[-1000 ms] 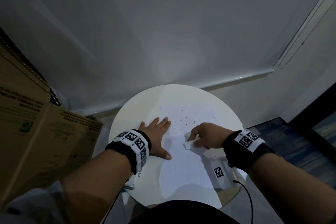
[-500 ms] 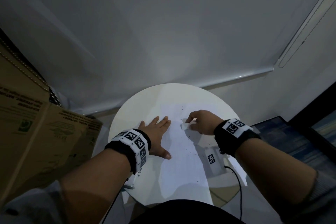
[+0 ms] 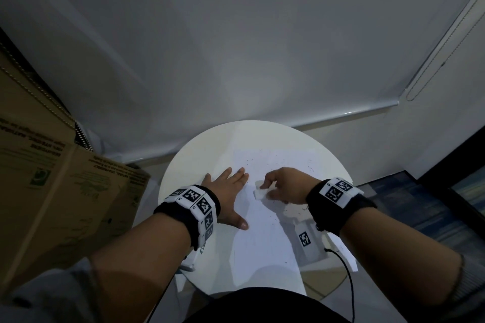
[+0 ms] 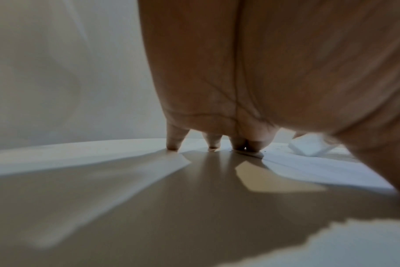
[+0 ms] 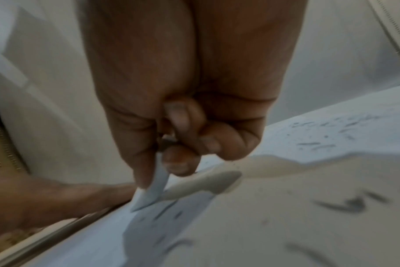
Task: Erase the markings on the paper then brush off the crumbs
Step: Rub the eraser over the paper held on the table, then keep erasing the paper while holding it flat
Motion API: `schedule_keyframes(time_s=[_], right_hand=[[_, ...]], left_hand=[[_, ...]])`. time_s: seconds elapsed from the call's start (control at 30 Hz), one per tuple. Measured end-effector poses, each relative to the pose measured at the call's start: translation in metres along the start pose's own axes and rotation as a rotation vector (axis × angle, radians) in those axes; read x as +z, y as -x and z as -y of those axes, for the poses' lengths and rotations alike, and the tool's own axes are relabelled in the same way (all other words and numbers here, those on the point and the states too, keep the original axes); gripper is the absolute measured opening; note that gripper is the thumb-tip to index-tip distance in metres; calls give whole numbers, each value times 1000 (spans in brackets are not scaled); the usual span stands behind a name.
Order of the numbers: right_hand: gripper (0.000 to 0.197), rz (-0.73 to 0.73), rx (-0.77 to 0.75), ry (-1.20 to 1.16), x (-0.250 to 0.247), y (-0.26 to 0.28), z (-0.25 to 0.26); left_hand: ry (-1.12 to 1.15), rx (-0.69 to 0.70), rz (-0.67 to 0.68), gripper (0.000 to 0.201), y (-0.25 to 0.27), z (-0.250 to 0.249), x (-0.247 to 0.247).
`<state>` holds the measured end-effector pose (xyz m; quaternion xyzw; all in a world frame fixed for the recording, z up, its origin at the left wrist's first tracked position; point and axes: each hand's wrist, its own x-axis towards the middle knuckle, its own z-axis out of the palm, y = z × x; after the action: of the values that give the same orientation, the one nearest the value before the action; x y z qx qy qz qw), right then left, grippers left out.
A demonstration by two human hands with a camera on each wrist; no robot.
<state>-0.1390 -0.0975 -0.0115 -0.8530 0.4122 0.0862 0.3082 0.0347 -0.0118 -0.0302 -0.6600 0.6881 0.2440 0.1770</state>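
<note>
On paper (image 3: 262, 241), right hand (image 3: 286, 186) pinches eraser (image 3: 260, 193).

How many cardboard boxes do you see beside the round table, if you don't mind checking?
2: a tall cardboard box at the far left, and a lower printed box leaning beside the table. Others may be hidden.

Nothing reads clearly — the cardboard box (image 3: 65, 191) carries upside-down green print too blurred to make out, and the wrist bands (image 3: 195, 198) show only black-and-white coded squares.
</note>
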Motion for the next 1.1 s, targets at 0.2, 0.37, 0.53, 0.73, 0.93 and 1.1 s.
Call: schedule_keyframes(time_s=[0.2, 0.37, 0.53, 0.73, 0.93, 1.1], right_hand=[[18, -65, 7, 101, -4, 1, 5], [19, 37, -19, 115, 1, 12, 7], [22, -146, 34, 134, -2, 5, 1], [20, 87, -9, 73, 4, 22, 1], [14, -96, 68, -161, -1, 19, -13], [16, -83, 92, -281, 8, 23, -19]], left_hand=[[-7, -6, -1, 120, 2, -1, 0], [2, -8, -5, 120, 2, -2, 0], [-13, -9, -8, 119, 2, -3, -1], [5, 1, -20, 120, 2, -1, -1], [36, -3, -41, 112, 4, -3, -3], [344, 68, -193, 73, 4, -12, -11]])
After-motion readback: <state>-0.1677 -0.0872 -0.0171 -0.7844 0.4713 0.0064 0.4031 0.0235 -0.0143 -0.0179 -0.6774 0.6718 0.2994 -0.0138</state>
